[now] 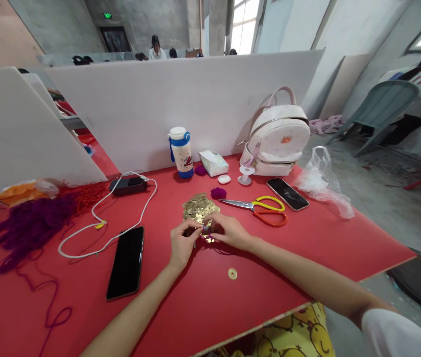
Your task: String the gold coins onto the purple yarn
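Over the red table, my left hand (184, 244) pinches purple yarn (206, 231) between thumb and fingertips. My right hand (233, 231) is closed on the same yarn from the other side, the two hands almost touching. Some small object may sit in the yarn between the fingertips, too small to make out. Just beyond my hands lies a heap of gold-coloured coins (197, 204), partly hidden by my fingers. A single coin with a square hole (233, 273) rests nearer to me. A small ball of purple yarn (218, 193) is beside the heap.
Scissors (258, 206) and a phone (288, 194) lie to the right, near a white backpack (275, 139). A bottle (181, 152) stands behind the coins. Another phone (126, 264), a white cable (80, 256) and a purple yarn bundle (35, 225) are at left. A white partition (136, 114) borders the back.
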`<move>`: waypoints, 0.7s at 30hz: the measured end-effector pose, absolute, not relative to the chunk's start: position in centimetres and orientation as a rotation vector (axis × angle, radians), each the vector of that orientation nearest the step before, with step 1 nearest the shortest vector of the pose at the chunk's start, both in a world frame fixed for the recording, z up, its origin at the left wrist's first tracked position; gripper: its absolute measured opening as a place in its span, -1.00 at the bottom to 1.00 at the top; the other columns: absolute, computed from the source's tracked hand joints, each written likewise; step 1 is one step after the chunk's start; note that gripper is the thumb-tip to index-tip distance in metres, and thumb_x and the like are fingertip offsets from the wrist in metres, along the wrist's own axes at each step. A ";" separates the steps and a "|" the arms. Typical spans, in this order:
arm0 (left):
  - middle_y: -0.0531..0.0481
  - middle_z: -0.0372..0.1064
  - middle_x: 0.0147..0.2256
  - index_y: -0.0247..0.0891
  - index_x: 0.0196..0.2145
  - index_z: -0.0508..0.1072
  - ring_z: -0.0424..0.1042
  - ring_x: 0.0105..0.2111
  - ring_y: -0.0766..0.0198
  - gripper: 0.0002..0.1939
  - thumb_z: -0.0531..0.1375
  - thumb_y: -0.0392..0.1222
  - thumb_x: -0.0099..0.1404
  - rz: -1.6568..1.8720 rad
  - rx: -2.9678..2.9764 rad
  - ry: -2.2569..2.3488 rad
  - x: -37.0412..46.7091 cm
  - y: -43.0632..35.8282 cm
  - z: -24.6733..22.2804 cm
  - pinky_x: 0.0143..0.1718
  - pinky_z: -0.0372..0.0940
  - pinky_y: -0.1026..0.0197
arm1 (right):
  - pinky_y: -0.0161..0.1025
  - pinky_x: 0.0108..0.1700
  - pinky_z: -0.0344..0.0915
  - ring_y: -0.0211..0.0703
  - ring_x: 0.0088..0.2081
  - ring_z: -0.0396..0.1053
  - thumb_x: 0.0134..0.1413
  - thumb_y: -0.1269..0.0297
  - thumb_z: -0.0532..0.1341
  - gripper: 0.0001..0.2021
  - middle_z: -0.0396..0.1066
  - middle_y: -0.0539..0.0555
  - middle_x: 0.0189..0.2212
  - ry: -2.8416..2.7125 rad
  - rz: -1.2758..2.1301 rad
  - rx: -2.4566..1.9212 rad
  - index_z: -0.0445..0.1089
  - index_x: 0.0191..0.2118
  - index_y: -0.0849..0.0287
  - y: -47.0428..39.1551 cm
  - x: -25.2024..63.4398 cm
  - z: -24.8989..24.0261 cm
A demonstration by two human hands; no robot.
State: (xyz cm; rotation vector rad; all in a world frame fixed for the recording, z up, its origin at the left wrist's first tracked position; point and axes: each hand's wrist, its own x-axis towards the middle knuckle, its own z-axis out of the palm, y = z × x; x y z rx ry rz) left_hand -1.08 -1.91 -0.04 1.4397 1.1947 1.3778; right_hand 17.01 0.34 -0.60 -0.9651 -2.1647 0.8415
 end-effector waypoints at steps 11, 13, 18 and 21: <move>0.01 0.45 -0.55 -0.28 -0.56 0.52 0.39 -0.50 0.29 -0.89 0.32 -0.21 0.04 1.341 1.434 1.238 -0.8 -1.9 0.5 -0.45 0.27 0.30 | -0.23 -0.26 0.29 -0.14 -0.30 0.33 0.15 0.27 0.23 -0.92 0.40 0.06 -0.35 -1.899 0.820 -0.715 0.41 -0.26 0.13 0.6 17.7 0.3; 0.00 0.47 -0.55 -0.28 -0.55 0.54 0.41 -0.49 0.27 -0.90 0.32 -0.22 0.05 1.323 1.449 1.234 -0.9 -1.9 0.6 -0.43 0.28 0.29 | -0.20 -0.24 0.29 -0.13 -0.32 0.34 0.19 0.24 0.19 -0.87 0.41 0.06 -0.41 -1.884 0.855 -0.678 0.46 -0.32 0.13 0.6 17.7 0.4; -0.04 0.52 -0.48 -0.24 -0.49 0.60 0.46 -0.43 0.21 -0.93 0.32 -0.22 0.09 1.277 1.582 1.206 -1.0 -1.9 0.5 -0.35 0.32 0.23 | -0.20 -0.30 0.29 -0.16 -0.40 0.33 0.18 0.06 0.19 -0.70 0.40 0.05 -0.48 -1.669 0.999 -0.789 0.42 -0.45 0.16 0.8 17.9 0.8; -0.06 0.52 -0.48 -0.23 -0.48 0.61 0.46 -0.42 0.20 -0.92 0.32 -0.20 0.12 1.245 1.638 1.186 -0.9 -1.8 0.2 -0.36 0.33 0.21 | -0.24 -0.37 0.27 -0.19 -0.46 0.30 0.14 -0.04 0.19 -0.63 0.36 0.03 -0.52 -1.559 1.095 -0.854 0.39 -0.48 0.16 0.9 17.9 0.8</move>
